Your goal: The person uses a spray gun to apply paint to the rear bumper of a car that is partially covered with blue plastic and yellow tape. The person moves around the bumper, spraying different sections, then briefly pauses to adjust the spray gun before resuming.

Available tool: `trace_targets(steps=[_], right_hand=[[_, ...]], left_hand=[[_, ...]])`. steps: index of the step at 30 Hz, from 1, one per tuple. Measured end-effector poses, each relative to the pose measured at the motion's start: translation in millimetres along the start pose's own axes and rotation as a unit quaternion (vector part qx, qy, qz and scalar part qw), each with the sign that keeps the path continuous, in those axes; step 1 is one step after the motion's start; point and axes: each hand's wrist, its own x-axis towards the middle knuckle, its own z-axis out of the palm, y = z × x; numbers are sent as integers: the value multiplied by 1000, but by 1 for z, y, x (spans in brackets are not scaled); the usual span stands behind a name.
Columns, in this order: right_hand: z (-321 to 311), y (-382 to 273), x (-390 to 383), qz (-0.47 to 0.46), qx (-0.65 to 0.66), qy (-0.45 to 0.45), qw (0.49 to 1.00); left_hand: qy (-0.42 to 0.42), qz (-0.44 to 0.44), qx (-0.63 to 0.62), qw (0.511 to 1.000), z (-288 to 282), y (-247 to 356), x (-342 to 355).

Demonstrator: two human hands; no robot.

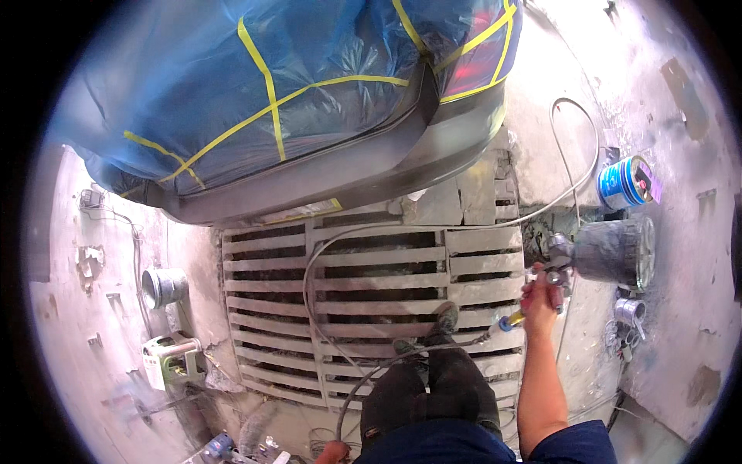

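My right hand (pixel 541 305) is closed on a metal spray gun (pixel 558 274), which has a yellow and blue fitting (pixel 510 319) below it where the hose joins. Beside the gun lies a dark cylindrical container (pixel 614 252) at the right. At the bottom edge, my left hand (pixel 333 452) is closed round the grey air hose (pixel 342 414); part of that hand is cut off. The hose loops across the floor grate (pixel 379 272) under my legs and feet.
A car bumper (pixel 309 185) under blue plastic sheeting (pixel 193 93) with yellow tape fills the top. A blue can (pixel 618 182) and small tin (pixel 629 312) stand right. A bucket (pixel 165 288), green device (pixel 171 357) and cables lie left.
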Motion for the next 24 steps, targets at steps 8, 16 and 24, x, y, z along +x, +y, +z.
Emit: trace_targets(steps=[8,16,24], right_hand=[[100,-5,-82,-50,9,-279,959],[158,-77,-121,-20,-48,-376,925],[162,-113,-111,-101,-91,-361,923]], left_hand=[[54,179,365,912,32,-36,-9],[128,108,141,976,67,-69,-10],[251,232,291,894,95,-100,9]])
